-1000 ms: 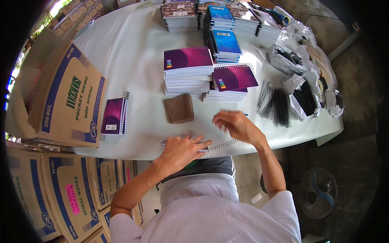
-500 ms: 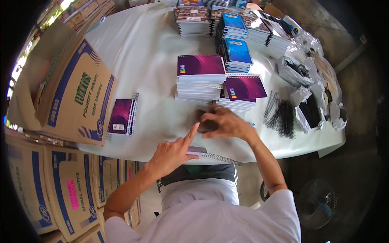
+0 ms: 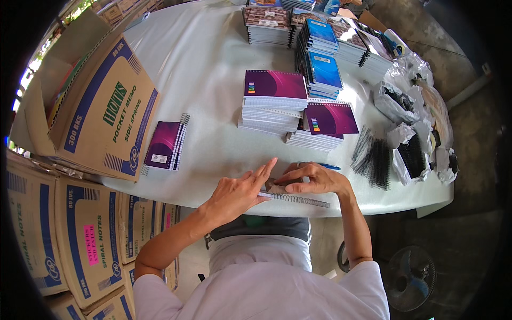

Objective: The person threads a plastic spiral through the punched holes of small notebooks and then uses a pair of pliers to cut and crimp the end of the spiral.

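At the table's near edge, a notepad (image 3: 265, 196) lies edge-on to me, with a wire spiral coil (image 3: 301, 200) running out from it to the right. My left hand (image 3: 234, 194) grips the pad's left end, thumb low against it and fingers stretched over the top. My right hand (image 3: 314, 178) curls over a small brown block-like piece (image 3: 276, 188), pressed at the pad and coil; its exact kind is hidden by the fingers. Beyond the hands stand piles of purple-covered notebooks (image 3: 274, 84), the right pile topped by a skewed cover (image 3: 332, 118).
Left lie finished-looking purple spiral notebooks (image 3: 164, 144) beside a big open carton (image 3: 114, 114). Loose black coils (image 3: 373, 160) and plastic bags of coils (image 3: 410, 154) sit right, near a blue pen (image 3: 330, 166). Blue notebooks (image 3: 325, 69) stand farther back. Cartons (image 3: 88, 240) and a fan (image 3: 410, 277) flank me.
My right hand has come down and nearer with the brown piece, from above the table to the notepad and coil. My left hand stays at the pad. The view has shifted slightly.
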Tool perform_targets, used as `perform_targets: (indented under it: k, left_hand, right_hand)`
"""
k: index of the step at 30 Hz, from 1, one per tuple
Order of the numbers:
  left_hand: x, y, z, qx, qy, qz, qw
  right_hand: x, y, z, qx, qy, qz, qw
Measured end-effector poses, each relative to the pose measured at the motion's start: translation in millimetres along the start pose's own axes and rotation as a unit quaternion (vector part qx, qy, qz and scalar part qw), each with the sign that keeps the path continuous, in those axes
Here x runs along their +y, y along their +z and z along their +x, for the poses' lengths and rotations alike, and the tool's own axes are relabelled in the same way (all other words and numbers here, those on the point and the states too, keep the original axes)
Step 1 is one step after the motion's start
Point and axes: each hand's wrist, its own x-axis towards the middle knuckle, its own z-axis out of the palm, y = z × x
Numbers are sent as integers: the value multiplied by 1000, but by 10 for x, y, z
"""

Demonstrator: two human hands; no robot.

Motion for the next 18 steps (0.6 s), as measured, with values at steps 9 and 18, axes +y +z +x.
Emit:
perform_targets:
  k: [9, 18]
  left_hand:
    - [-23, -53, 3, 12, -24, 2, 1000]
    - [-36, -26, -36, 27, -28, -19, 999]
  right_hand:
    - [-52, -18, -65, 33, -80, 119, 989]
    - [-22, 37, -77, 30, -125, 196, 972]
